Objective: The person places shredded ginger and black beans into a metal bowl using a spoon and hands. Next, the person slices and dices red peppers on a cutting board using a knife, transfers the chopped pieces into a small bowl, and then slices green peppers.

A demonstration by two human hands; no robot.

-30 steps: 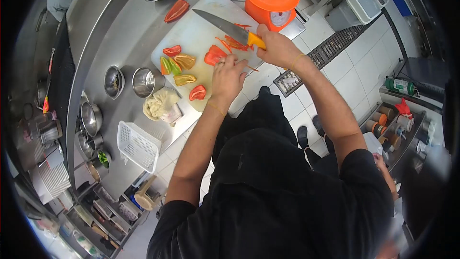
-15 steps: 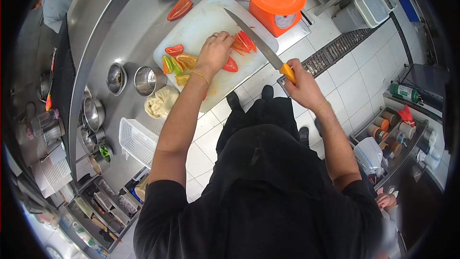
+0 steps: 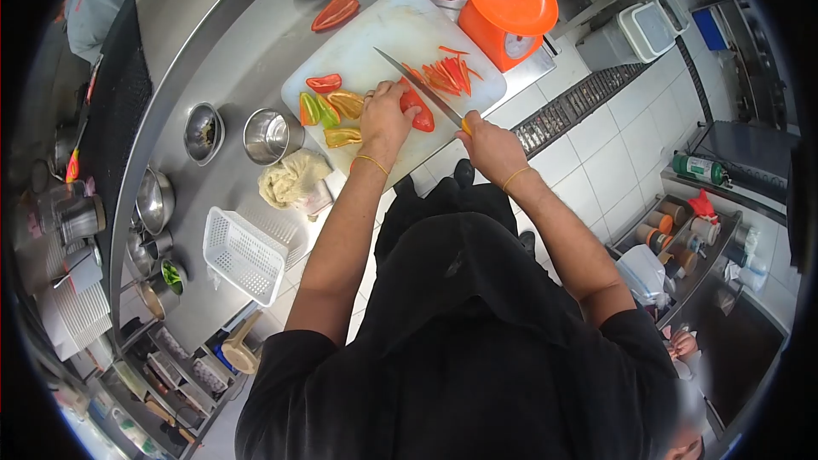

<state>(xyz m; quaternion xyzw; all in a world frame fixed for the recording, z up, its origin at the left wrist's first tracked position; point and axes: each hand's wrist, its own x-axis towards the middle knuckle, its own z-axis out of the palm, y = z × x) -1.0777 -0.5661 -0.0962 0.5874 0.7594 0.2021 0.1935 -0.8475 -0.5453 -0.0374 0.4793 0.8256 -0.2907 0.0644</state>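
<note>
My left hand (image 3: 385, 123) presses a red bell pepper piece (image 3: 418, 111) against the white cutting board (image 3: 396, 17), fingers bent over its left end. In my right hand (image 3: 497, 153) is a kitchen knife (image 3: 426, 92) by its yellow handle. The blade slants up and left across the board, between the held piece and a pile of red pepper strips (image 3: 447, 77). Left of my left hand lie a small red piece (image 3: 324, 83), green-yellow pepper pieces (image 3: 318, 111) and orange-yellow ones (image 3: 342, 137). Another red pepper piece (image 3: 336, 12) rests on the steel counter beyond the board.
An orange scale (image 3: 503, 38) stands at the board's right corner. To the left are metal bowls (image 3: 204, 134), a steel pot (image 3: 271, 136), a crumpled cloth (image 3: 294, 179) and a white perforated basket (image 3: 244, 255). Someone's grey sleeve (image 3: 106, 0) shows at upper left.
My left hand has moved from the strips onto the red pepper piece. My right hand has brought the knife leftward, beside that piece. The view has shifted slightly.
</note>
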